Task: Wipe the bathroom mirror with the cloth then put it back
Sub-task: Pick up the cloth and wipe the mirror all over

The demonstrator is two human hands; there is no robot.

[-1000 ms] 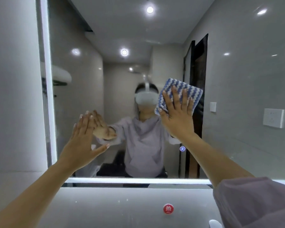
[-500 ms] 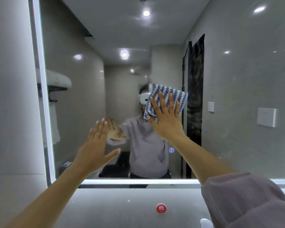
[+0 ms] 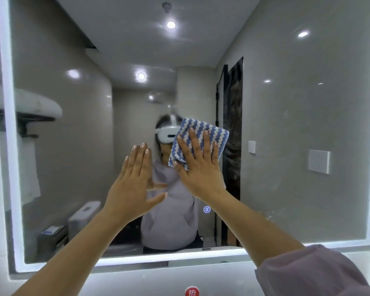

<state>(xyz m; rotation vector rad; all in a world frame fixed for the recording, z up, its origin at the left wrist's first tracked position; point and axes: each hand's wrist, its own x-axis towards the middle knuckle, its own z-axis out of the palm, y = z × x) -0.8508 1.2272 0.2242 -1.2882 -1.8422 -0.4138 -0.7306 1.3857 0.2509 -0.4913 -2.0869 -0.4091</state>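
Observation:
A large bathroom mirror (image 3: 297, 135) with a lit white border fills the view. My right hand (image 3: 198, 165) lies flat with spread fingers on a folded blue-and-white zigzag cloth (image 3: 201, 130), pressing it against the glass near the mirror's middle. My left hand (image 3: 132, 186) is held up flat with fingers together, just left of the right hand, close to or touching the glass and holding nothing. A person in a grey hoodie with a white headset is reflected behind both hands.
Below the mirror runs a pale ledge or wall strip (image 3: 137, 283) with a round red sticker (image 3: 192, 292). A small round touch icon (image 3: 207, 209) glows on the glass. The reflection shows a toilet (image 3: 83, 214), a towel rack (image 3: 30, 116) and a dark doorway (image 3: 233, 146).
My right hand has slid the cloth leftward and slightly down across the glass. My left hand has moved right, nearer the right hand. The view has shifted left too.

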